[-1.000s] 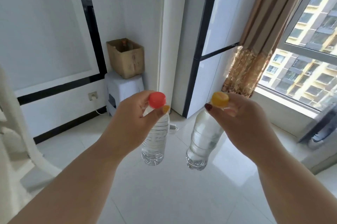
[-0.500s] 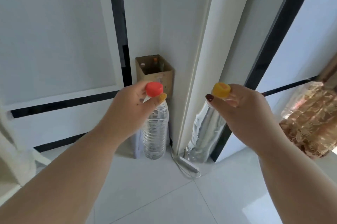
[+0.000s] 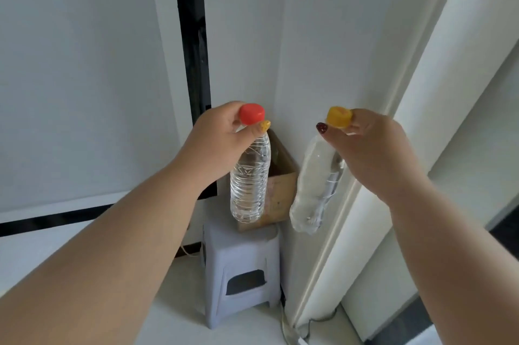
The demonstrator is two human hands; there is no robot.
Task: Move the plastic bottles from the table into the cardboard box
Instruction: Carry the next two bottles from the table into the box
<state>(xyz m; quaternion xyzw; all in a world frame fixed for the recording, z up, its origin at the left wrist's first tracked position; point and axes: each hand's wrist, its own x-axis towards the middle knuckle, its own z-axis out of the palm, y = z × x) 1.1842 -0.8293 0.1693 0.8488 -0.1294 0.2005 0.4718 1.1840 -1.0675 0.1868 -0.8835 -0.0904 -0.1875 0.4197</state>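
Observation:
My left hand (image 3: 216, 145) grips a clear plastic bottle with a red cap (image 3: 250, 179) by its neck; the bottle hangs upright. My right hand (image 3: 368, 148) holds a second clear bottle with a yellow cap (image 3: 317, 190) by the neck, its bottom swung slightly left. Both bottles hang in front of the brown cardboard box (image 3: 280, 190), which is largely hidden behind them. The box stands in the wall corner on a stool, and its inside is hidden.
A pale grey plastic stool (image 3: 241, 274) carries the box, on a white tiled floor. White wall panels with black strips rise behind it. A white door frame (image 3: 365, 204) runs along the right, with cables on the floor at its foot.
The box and stool have come much closer and now sit just below and behind the bottles. Both hands keep the same grip on their bottles.

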